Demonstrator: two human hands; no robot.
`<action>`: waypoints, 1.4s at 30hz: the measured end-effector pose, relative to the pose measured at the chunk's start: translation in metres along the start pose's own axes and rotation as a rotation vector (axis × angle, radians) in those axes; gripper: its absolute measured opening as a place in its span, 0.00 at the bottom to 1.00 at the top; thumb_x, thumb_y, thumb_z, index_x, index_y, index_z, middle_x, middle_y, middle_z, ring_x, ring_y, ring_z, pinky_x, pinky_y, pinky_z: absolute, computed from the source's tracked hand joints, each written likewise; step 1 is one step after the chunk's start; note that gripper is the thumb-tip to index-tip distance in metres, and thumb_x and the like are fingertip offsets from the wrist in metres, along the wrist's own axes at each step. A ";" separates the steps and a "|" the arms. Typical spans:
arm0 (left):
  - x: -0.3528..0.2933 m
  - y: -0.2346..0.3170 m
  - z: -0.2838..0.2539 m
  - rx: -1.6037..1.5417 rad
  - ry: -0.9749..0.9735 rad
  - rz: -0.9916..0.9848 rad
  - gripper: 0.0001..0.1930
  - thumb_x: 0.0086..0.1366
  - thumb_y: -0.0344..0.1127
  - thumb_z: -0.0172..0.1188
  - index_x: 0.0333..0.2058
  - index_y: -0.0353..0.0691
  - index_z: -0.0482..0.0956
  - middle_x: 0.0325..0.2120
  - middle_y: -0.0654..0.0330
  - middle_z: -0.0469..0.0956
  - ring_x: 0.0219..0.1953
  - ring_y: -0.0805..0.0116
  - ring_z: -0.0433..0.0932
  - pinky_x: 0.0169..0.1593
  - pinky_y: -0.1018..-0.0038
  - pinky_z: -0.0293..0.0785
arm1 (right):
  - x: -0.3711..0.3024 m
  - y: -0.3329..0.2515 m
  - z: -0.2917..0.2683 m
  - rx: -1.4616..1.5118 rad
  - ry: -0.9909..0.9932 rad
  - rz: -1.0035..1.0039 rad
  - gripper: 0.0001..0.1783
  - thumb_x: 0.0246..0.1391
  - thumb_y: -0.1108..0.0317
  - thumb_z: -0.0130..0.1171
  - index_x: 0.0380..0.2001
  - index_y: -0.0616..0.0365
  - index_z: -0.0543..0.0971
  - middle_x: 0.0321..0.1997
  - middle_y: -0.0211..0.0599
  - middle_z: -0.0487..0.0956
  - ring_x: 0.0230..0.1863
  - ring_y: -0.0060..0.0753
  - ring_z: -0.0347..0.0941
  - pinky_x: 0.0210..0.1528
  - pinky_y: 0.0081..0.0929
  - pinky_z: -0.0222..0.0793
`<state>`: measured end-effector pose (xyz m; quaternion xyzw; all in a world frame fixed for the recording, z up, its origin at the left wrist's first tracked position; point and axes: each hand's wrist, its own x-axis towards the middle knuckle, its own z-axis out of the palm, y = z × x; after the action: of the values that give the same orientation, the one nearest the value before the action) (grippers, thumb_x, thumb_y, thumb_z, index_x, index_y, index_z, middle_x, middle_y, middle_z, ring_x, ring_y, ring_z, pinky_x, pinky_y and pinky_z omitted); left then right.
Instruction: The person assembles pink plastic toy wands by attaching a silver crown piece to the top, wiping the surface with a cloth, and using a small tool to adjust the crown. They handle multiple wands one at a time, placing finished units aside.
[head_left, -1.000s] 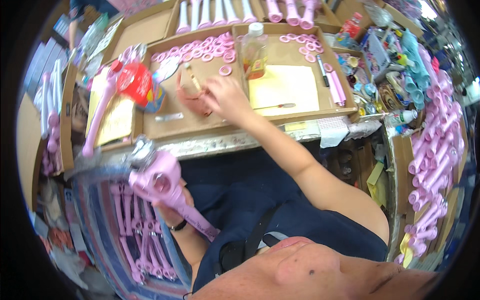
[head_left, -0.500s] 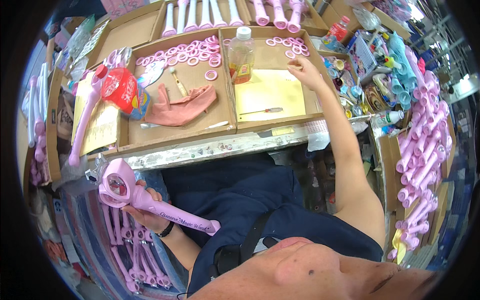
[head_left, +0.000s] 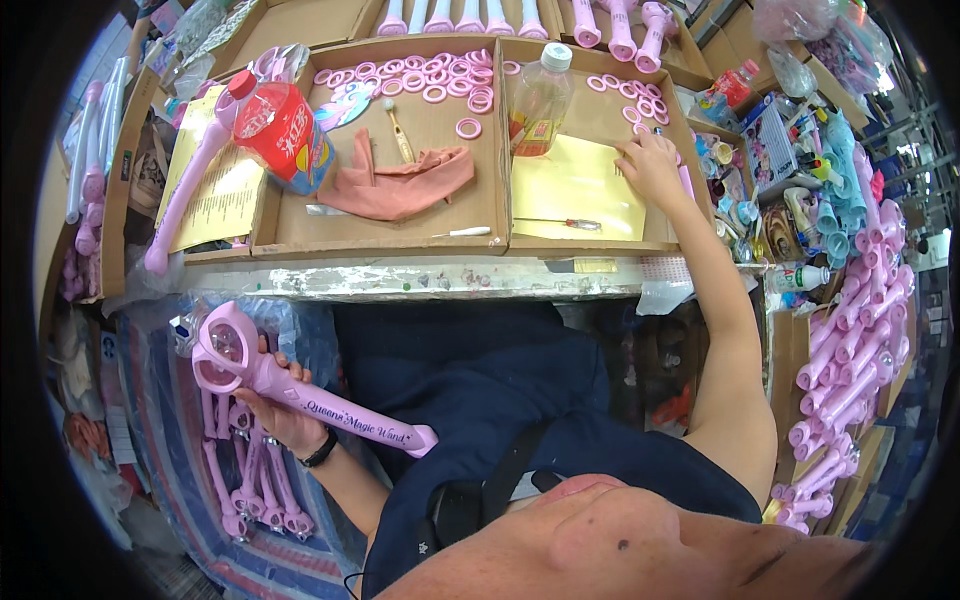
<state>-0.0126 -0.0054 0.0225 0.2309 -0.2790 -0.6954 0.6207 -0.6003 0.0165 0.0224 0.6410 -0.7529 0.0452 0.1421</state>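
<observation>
Lettering (head_left: 356, 423) in dark, curling script is carried along the handle of the pink wand (head_left: 325, 405), which is held slantwise at near left. That handle is grasped by the left hand (head_left: 290, 425), its fingers curled round just below the wand's ringed head; something clear is set inside the ring, and the silvery piece beyond it is blurred. Pale characters are borne on the red label of a red-capped bottle (head_left: 283, 135) farther off at left. A smaller label on the clear bottle (head_left: 540, 95) with the white cap cannot be read, nor can the fine rows printed on a sheet (head_left: 220, 200) at far left, partly covered by another wand (head_left: 195, 188).

The right hand (head_left: 652, 165) is placed at the far right corner of a yellow paper (head_left: 570, 185), fingers bent; whether anything is gripped cannot be told. A small dark tip (head_left: 658, 131) is seen just beyond the fingers, the rest being hidden.

In the left compartment of a cardboard tray (head_left: 400, 246), pink rings (head_left: 480, 93), a brush (head_left: 401, 138) and a salmon cloth (head_left: 415, 185) are contained; in the right one are found the yellow paper, a screwdriver (head_left: 582, 224) laid on it, and more rings (head_left: 656, 106). Finished-looking wands (head_left: 268, 490) are gathered in a blue striped sack (head_left: 165, 420) at near left. Pink handles (head_left: 850, 350) are heaped at right.
</observation>
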 end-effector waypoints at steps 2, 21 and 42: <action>0.002 -0.002 0.002 -0.024 -0.029 -0.028 0.37 0.62 0.60 0.52 0.56 0.33 0.59 0.36 0.53 0.72 0.33 0.65 0.74 0.38 0.72 0.73 | -0.007 -0.006 0.002 0.032 0.019 0.026 0.14 0.49 0.62 0.61 0.39 0.52 0.80 0.43 0.41 0.75 0.42 0.43 0.74 0.46 0.36 0.68; -0.001 -0.002 0.002 0.018 -0.004 -0.018 0.34 0.65 0.57 0.50 0.56 0.31 0.61 0.38 0.53 0.70 0.35 0.64 0.71 0.39 0.72 0.71 | -0.017 0.001 0.020 0.247 0.000 -0.031 0.14 0.54 0.73 0.50 0.44 0.63 0.76 0.44 0.46 0.77 0.47 0.48 0.72 0.50 0.37 0.68; 0.005 0.008 0.000 0.041 0.004 0.055 0.31 0.66 0.56 0.50 0.53 0.33 0.64 0.39 0.53 0.72 0.37 0.66 0.72 0.43 0.72 0.71 | -0.049 0.043 -0.030 1.240 0.733 0.478 0.32 0.68 0.53 0.31 0.20 0.65 0.73 0.56 0.51 0.71 0.56 0.43 0.67 0.56 0.33 0.64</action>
<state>-0.0072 -0.0112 0.0281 0.2371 -0.2983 -0.6719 0.6351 -0.6305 0.0779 0.0431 0.3670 -0.6124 0.7000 -0.0170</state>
